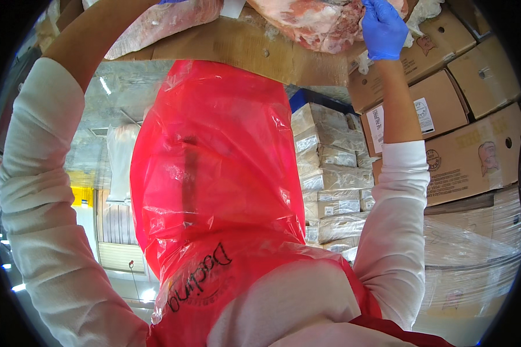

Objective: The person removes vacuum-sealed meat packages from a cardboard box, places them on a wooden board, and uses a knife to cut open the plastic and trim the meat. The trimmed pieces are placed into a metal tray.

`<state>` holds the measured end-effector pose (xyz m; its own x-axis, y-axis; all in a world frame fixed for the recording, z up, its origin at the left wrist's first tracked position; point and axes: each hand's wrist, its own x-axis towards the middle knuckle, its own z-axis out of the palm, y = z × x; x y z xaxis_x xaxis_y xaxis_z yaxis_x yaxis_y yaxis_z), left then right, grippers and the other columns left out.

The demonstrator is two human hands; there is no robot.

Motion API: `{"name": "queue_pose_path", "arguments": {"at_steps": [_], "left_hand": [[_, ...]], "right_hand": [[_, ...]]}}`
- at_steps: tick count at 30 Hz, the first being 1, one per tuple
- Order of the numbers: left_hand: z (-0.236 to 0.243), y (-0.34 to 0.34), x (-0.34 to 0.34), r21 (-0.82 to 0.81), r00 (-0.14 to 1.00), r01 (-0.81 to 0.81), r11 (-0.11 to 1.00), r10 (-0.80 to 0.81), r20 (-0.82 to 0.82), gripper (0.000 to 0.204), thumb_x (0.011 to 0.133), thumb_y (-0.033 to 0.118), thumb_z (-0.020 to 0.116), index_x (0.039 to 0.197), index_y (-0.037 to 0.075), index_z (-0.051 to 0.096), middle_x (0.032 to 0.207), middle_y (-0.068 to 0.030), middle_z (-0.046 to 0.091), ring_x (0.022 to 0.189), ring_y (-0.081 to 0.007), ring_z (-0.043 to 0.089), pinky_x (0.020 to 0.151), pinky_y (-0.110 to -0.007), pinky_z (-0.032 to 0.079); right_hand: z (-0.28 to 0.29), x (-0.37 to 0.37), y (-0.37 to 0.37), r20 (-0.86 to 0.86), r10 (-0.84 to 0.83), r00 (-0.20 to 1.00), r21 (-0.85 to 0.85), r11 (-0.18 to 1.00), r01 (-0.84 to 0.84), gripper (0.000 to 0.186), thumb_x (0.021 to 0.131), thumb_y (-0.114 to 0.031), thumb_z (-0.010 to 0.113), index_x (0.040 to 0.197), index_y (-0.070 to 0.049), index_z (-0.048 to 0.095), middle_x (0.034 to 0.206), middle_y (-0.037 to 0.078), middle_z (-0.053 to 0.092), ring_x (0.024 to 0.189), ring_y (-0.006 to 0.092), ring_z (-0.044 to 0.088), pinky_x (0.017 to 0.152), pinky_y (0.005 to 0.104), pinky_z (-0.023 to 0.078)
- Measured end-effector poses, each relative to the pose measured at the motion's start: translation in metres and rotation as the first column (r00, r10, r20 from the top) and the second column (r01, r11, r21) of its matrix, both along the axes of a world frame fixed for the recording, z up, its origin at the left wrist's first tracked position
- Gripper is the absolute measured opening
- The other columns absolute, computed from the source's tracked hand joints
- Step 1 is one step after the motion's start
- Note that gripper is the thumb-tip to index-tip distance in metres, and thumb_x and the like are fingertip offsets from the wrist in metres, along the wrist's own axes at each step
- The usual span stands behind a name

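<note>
My right hand point(383, 32), in a blue glove, is at the right end of a large piece of raw meat point(324, 26) at the top. Its fingers are curled in against the meat; what lies between them is hidden. Clear plastic wrap point(425, 14) hangs beside that hand. Of my left hand point(172, 1) only a sliver of blue glove shows at the top edge, so its fingers are out of sight. It is nearest to a second, paler piece of meat point(162, 26), which looks wrapped in plastic. Both pieces rest on a brown cardboard surface point(237, 49).
Cardboard boxes point(463, 150) are stacked close on my right, with stretch-wrapped ones point(469, 243) among them. Behind my red plastic apron point(220, 156) stands a stack of wrapped cartons point(330, 168). A pale wrapped bundle point(121, 156) is at the left.
</note>
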<state>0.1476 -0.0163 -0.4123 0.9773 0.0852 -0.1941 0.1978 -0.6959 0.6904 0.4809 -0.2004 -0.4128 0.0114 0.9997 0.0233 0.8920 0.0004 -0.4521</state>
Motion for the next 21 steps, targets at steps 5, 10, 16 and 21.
{"name": "queue_pose_path", "arguments": {"at_steps": [5, 10, 16, 21], "left_hand": [[0.061, -0.043, 0.034, 0.001, 0.962, -0.154, 0.988, 0.15, -0.23, 0.047, 0.099, 0.04, 0.052, 0.145, 0.031, 0.049, 0.075, -0.0127, 0.068, 0.055, -0.0303, 0.065, 0.051, -0.041, 0.052], [0.148, -0.125, 0.099, -0.026, 0.805, -0.417, 0.908, 0.356, -0.475, 0.035, 0.097, 0.022, 0.05, 0.13, 0.011, 0.054, 0.086, -0.0172, 0.071, 0.08, -0.0333, 0.071, 0.065, -0.045, 0.056], [0.059, -0.125, 0.033, -0.067, 0.788, -0.457, 0.887, 0.369, -0.493, 0.036, 0.099, 0.038, 0.05, 0.134, 0.028, 0.054, 0.088, -0.0128, 0.071, 0.077, -0.0342, 0.07, 0.066, -0.047, 0.055], [0.011, -0.118, 0.008, -0.022, 0.897, -0.378, 0.926, 0.36, -0.257, 0.047, 0.1, 0.036, 0.05, 0.146, 0.027, 0.045, 0.067, -0.0143, 0.062, 0.05, -0.0303, 0.058, 0.049, -0.043, 0.048]], "right_hand": [[0.002, 0.008, -0.013, 0.036, -0.03, 0.999, -0.002, 1.0, 0.03, 0.011, 0.086, -0.009, 0.068, 0.097, -0.006, 0.072, 0.089, 0.015, 0.071, 0.081, 0.0333, 0.069, 0.075, 0.0403, 0.056], [-0.004, 0.013, 0.007, -0.053, -0.031, 0.998, 0.051, 0.998, 0.034, 0.011, 0.088, -0.011, 0.069, 0.097, -0.006, 0.071, 0.089, 0.016, 0.071, 0.08, 0.0337, 0.069, 0.075, 0.04, 0.056], [-0.016, 0.009, 0.012, -0.058, -0.076, 0.995, 0.111, 0.99, 0.082, 0.011, 0.088, -0.008, 0.069, 0.098, -0.005, 0.071, 0.088, 0.015, 0.07, 0.076, 0.0331, 0.068, 0.072, 0.0392, 0.055], [-0.023, 0.005, 0.013, 0.081, 0.0, 0.997, 0.265, 0.964, -0.022, 0.011, 0.085, -0.005, 0.071, 0.096, -0.005, 0.072, 0.087, 0.014, 0.07, 0.075, 0.0317, 0.068, 0.07, 0.0394, 0.055]]}}
